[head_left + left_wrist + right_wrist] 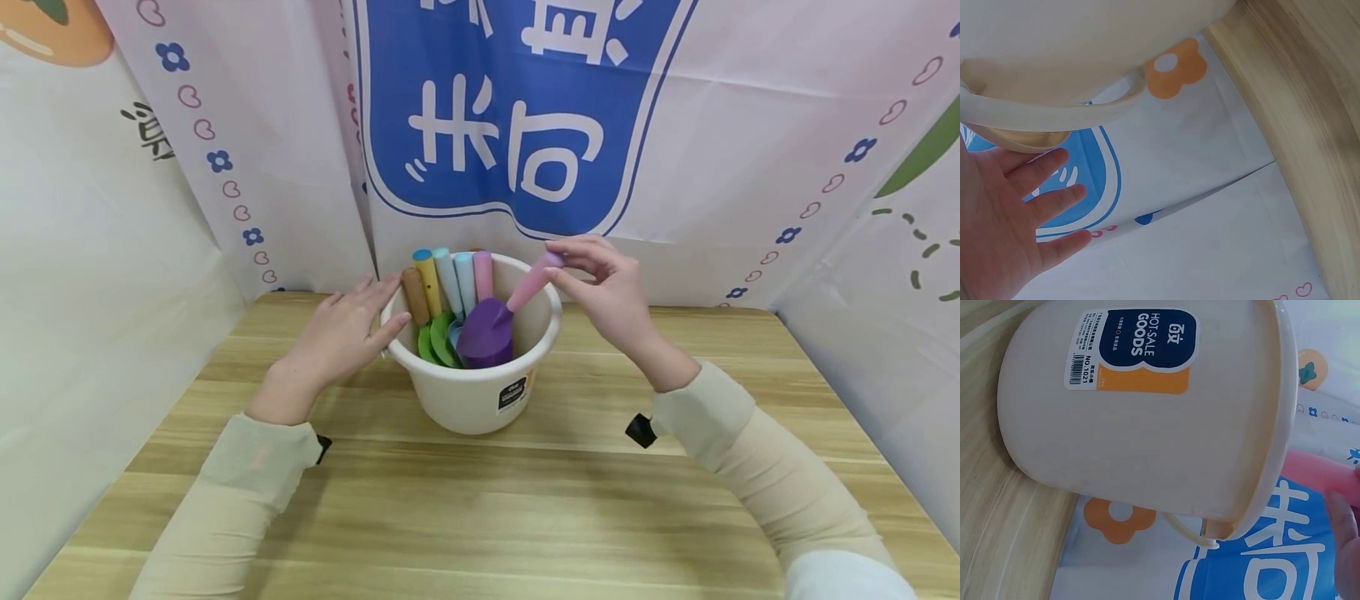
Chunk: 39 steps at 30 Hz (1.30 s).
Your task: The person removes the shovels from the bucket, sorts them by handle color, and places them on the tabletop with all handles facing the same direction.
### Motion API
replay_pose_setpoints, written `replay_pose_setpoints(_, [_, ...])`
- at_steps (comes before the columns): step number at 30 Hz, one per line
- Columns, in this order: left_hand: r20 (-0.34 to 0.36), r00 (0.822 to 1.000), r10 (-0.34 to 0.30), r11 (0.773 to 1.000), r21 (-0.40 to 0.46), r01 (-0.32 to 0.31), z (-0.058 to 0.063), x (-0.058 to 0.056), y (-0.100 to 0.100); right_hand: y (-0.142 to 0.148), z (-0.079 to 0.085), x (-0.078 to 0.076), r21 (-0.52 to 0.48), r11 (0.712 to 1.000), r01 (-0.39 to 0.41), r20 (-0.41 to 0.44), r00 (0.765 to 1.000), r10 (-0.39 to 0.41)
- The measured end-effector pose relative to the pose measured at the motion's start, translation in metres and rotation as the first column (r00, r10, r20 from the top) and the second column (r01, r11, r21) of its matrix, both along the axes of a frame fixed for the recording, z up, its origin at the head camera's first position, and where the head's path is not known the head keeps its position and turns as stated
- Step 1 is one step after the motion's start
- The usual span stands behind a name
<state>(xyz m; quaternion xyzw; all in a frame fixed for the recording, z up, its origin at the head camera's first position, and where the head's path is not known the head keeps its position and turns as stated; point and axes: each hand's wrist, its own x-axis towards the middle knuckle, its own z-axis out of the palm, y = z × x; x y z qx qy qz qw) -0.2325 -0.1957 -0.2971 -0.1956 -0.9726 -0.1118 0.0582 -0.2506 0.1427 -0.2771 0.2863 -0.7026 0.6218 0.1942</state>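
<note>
A white bucket (465,398) stands upright on the wooden table, with several toy garden tools inside. My right hand (603,287) pinches the end of the pink handle of a purple toy shovel (483,327), which leans at a slant over the bucket's right side, blade down inside. The right wrist view shows the pink handle (1317,472) past the rim, close to the fingers. My left hand (345,329) rests at the bucket's left rim, fingers extended. Seen from the left wrist, its fingers spread below the bucket's carrying handle (1054,115).
Other handles stick up at the bucket's back left: a brown one (414,296), a yellow one (429,283), light blue ones (448,283) and a pink one (482,273). Green blades (442,342) lie below them. A printed cloth (285,167) hangs behind the table (465,517).
</note>
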Motion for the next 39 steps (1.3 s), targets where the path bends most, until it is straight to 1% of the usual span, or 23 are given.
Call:
replay_pose_setpoints(6, [0.002,1.0,-0.001,1.0,0.005,0.001,0.0,0.001,0.0,0.007,0.002,0.005,-0.067,0.997,0.039,-0.038,0.998,-0.042])
replay_pose_setpoints(9, [0.0,1.0,-0.004,1.0,0.006,0.004,0.0,0.0,-0.001,0.012,0.003,0.008,-0.121,0.991,0.049,-0.053,0.997,-0.056])
replay_pose_setpoints(15, [-0.001,1.0,-0.004,1.0,0.006,0.004,0.001,0.0,0.0,0.022,0.007,0.012,-0.267,0.963,0.044,-0.072,0.995,-0.066])
replay_pose_setpoints(19, [-0.001,1.0,-0.002,1.0,0.009,0.002,0.0,0.0,-0.001,0.026,0.008,0.013,-0.318,0.947,0.044,-0.11,0.99,-0.083])
replay_pose_setpoints(23, [0.0,1.0,-0.005,1.0,0.013,0.005,0.0,0.0,0.0,0.03,0.012,0.015,-0.383,0.923,0.037,-0.134,0.986,-0.095])
replay_pose_setpoints(28, [-0.002,1.0,-0.002,1.0,0.019,0.002,-0.001,0.0,0.0,0.037,0.018,0.017,-0.483,0.875,0.037,-0.118,0.987,-0.106])
replay_pose_setpoints(31, [-0.004,1.0,0.001,1.0,0.02,-0.001,-0.002,0.0,0.0,0.042,0.023,0.019,-0.543,0.838,0.055,-0.094,0.988,-0.126])
replay_pose_setpoints(35, [-0.012,1.0,-0.002,1.0,0.016,0.002,-0.002,0.001,0.0,0.049,0.028,0.019,-0.634,0.77,0.067,-0.073,0.987,-0.146])
replay_pose_setpoints(39, [-0.017,1.0,-0.004,1.0,0.02,0.004,-0.002,0.001,0.0,0.057,0.032,0.019,-0.684,0.726,0.077,-0.07,0.983,-0.171])
